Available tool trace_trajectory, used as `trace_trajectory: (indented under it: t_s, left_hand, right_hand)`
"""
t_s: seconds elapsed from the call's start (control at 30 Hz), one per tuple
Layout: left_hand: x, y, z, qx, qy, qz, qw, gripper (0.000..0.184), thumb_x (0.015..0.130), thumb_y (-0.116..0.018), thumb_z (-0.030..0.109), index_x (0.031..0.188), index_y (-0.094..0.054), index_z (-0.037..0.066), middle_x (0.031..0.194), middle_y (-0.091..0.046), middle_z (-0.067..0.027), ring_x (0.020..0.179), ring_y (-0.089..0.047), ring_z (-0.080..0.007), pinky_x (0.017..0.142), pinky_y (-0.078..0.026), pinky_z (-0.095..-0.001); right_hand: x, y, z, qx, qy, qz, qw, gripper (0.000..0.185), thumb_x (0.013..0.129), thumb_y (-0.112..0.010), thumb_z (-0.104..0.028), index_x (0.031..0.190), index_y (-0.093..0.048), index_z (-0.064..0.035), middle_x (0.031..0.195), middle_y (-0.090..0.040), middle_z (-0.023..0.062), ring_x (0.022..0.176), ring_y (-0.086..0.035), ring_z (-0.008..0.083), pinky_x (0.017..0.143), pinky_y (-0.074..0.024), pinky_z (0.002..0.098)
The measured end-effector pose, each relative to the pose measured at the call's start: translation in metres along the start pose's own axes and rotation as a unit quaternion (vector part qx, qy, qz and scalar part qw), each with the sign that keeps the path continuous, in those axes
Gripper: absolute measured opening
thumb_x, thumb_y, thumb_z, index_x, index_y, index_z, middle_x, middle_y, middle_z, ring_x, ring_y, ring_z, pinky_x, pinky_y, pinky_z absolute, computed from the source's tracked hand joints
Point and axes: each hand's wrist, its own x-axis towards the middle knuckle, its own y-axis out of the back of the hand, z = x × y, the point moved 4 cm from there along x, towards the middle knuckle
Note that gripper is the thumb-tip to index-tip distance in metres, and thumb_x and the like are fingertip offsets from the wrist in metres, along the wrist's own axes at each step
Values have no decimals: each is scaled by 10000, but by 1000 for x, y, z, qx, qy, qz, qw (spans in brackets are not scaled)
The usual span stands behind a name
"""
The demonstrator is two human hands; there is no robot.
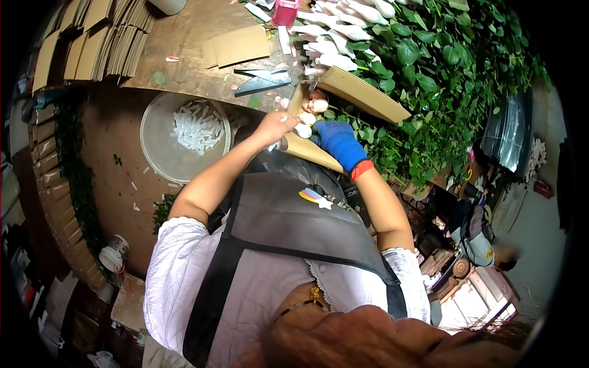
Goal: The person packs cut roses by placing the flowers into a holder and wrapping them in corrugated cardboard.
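Pale peach and cream roses (305, 124) lie between the flaps of a folded corrugated cardboard sheet (362, 93) at the table's near edge. My left hand (274, 127) is bare and closed, its fingertips at the left side of the blooms; whatever it pinches is too small to make out. On the other side, my right hand (336, 142), in a blue glove, is closed around the roses just behind their heads, with its fingertips partly hidden. A dark blue-grey tool or strip (264, 81) rests on the wooden table (184, 46) beyond my left hand.
White-wrapped blooms (334, 37) and leafy stems (423, 80) cover the table's right part. Flat cardboard pieces (239, 47) and cardboard stacks (92, 46) are at the left. Below the edge stands a round tub (153, 150) of white pieces. A person (478, 239) is at the right.
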Motion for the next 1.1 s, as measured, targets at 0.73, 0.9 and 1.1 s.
trace_trajectory:
  t_s: [0.73, 0.9, 1.1]
  left_hand:
    - [-31, 4, 35, -170, -27, 120, 978, 226, 934, -618, 232, 781, -610, 65, 715, -605, -4, 622, -526, -87, 595, -409, -240]
    - [-46, 73, 12, -378, -58, 311, 870, 187, 912, -584, 218, 921, -622, 35, 777, -612, -63, 655, -604, -171, 559, -515, -330]
    - [-133, 166, -30, 600, 178, 243, 741, 343, 836, -680, 361, 1070, -707, 112, 1011, -724, -118, 968, -632, -328, 827, -454, -485]
  right_hand:
    - [-16, 14, 0, 70, 14, 20, 997, 308, 876, -620, -401, 994, -699, -126, 949, -711, 151, 892, -684, 335, 775, -534, 449]
    - [-18, 1, 6, 15, 40, 52, 998, 257, 883, -614, -335, 965, -709, -111, 924, -716, 162, 864, -695, 332, 755, -546, 446]
    - [4, 0, -7, -106, 13, -26, 994, 256, 917, -555, -232, 1056, -705, -79, 973, -731, 175, 893, -717, 305, 733, -561, 448]
